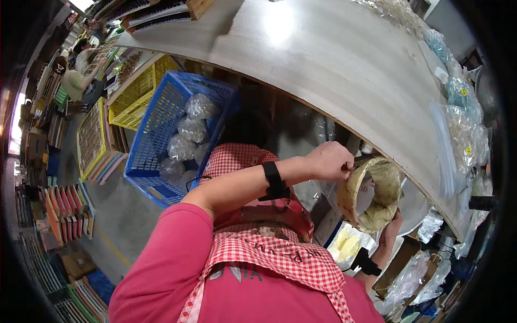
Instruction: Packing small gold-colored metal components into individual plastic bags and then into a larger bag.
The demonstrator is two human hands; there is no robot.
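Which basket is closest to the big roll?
The blue basket, with clear bundles inside; the yellow basket sits farther left, away from the roll.

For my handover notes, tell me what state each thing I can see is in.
Yellowish roll: off the tabletop, tilted, hollow centre showing.
Left hand: fingers curled at the roll's rim.
Right hand: against the roll's lower side, fingers mostly hidden.
Blue basket: open-topped, partly filled.
Clear plastic bundles: rounded, inside the basket.
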